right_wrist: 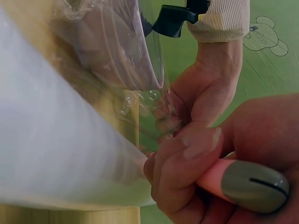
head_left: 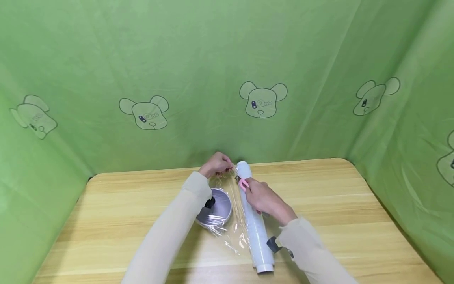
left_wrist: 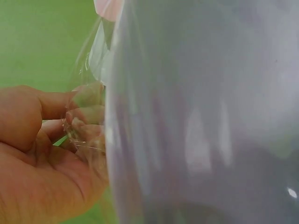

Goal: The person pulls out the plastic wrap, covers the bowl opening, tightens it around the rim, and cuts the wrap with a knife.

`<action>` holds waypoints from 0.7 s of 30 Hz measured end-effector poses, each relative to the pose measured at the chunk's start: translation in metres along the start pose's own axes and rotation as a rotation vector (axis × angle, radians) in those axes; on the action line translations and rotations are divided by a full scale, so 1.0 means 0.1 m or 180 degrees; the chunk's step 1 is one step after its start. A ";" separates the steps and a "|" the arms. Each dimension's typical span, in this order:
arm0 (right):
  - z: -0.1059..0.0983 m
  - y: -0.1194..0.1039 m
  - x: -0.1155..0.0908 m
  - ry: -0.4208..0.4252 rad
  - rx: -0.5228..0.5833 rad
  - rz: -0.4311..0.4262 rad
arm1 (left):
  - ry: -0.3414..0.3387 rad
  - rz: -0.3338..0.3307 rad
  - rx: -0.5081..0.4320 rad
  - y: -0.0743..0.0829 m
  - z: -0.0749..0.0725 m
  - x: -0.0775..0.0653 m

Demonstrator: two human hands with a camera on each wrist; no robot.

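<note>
A lavender-grey bowl [head_left: 219, 208] stands on the table with clear plastic wrap [head_left: 237, 228] stretched over it. The wrap runs from the bowl across to a long white roll of plastic wrap [head_left: 258, 236] lying to its right. Beyond the bowl, my left hand [head_left: 217, 163] pinches the bunched far edge of the film, and its fingers show through the film in the left wrist view. My right hand [head_left: 264, 196], over the roll, grips a small cutter [right_wrist: 254, 185] by its pink-and-grey handle. The cutter's dark tip points at the film between bowl and roll.
The wood-grain table [head_left: 134, 209] ends just behind the left hand. A green curtain [head_left: 198, 71] with printed bear heads hangs behind the table and along both sides. Black wrist cameras [head_left: 274, 244] sit on both sleeves, the left one over the bowl.
</note>
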State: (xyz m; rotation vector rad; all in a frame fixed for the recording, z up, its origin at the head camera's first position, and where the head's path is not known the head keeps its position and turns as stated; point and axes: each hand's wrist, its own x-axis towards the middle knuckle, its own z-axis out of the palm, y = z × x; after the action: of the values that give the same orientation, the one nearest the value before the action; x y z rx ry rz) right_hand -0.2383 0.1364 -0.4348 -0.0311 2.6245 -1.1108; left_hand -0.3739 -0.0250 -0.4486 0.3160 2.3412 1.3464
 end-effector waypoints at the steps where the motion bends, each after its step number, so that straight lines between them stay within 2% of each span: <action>1: 0.00 0.00 -0.01 0.0005 0.0004 0.0002 | -0.0008 0.0014 -0.0005 0.00 0.00 0.00; 7: 0.03 0.01 -0.06 0.0038 -0.0036 -0.0028 | -0.0014 0.0061 -0.0004 0.02 -0.01 -0.02; 21: 0.06 0.00 -0.19 0.0064 -0.0135 -0.0075 | 0.0007 -0.0031 0.0067 0.03 0.00 -0.03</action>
State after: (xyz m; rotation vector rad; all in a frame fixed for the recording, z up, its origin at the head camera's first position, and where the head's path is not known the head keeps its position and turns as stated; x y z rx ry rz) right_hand -0.2182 0.1347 -0.4336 -0.0603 2.6720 -1.0685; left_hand -0.3715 -0.0240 -0.4452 0.3092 2.3570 1.3192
